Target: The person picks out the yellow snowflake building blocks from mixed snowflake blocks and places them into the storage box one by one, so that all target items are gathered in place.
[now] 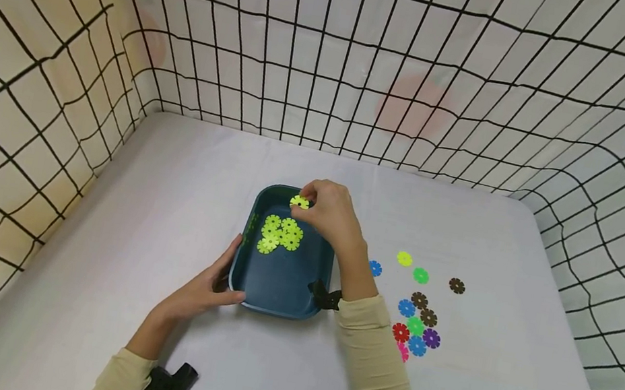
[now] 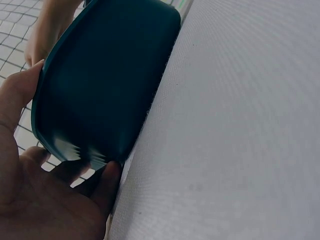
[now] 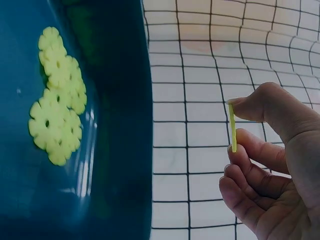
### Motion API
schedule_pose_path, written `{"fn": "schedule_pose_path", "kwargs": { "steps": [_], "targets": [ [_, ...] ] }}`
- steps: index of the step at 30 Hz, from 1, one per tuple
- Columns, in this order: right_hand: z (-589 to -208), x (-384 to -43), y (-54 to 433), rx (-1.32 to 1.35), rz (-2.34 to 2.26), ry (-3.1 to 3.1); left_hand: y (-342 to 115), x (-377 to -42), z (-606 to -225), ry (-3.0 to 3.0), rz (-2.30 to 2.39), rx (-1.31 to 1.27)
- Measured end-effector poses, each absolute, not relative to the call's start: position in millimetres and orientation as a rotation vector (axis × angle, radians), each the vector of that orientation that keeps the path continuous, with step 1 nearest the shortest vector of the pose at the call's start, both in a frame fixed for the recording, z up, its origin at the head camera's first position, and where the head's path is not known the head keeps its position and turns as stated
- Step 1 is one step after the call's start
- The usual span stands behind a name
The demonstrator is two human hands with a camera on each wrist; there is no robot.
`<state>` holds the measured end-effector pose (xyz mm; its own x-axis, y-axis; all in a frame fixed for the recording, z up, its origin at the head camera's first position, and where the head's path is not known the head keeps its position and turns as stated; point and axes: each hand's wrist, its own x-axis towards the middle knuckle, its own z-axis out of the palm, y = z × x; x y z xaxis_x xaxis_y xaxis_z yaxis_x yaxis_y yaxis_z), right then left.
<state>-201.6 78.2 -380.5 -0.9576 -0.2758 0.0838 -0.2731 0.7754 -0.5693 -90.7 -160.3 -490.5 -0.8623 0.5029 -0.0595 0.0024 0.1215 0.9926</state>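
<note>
My right hand (image 1: 330, 215) pinches a yellow notched plastic disc (image 1: 300, 202) between thumb and fingertips, above the far end of a dark blue plastic tub (image 1: 279, 292). Edge-on, the same disc (image 3: 232, 127) shows as a thin strip in the right wrist view. Inside the tub, several yellow-green discs (image 1: 279, 234) overlap in a loose cluster. My left hand (image 1: 205, 290) holds the tub by its near left corner, thumb on the front rim and fingers along the left side. Close up, the left fingertips (image 2: 111, 172) press the tub's outer wall near its base.
Right of the tub, loose discs lie on the white tabletop (image 1: 481, 372): a yellow disc (image 1: 404, 258), a green disc (image 1: 420, 275), a brown disc (image 1: 457, 286) and a mixed-colour group around a purple disc (image 1: 431, 339). Black wire grid (image 1: 322, 53) encloses the back and sides.
</note>
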Motion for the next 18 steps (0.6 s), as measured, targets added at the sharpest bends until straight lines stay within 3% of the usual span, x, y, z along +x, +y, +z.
{"fn": "schedule_pose_path", "kwargs": {
  "steps": [18],
  "targets": [
    [-404.7, -205.3, 63.5, -0.561, -0.865, 2.875, -160.9, -91.3, -489.4, 2.013, 1.793, 0.483]
  ]
}}
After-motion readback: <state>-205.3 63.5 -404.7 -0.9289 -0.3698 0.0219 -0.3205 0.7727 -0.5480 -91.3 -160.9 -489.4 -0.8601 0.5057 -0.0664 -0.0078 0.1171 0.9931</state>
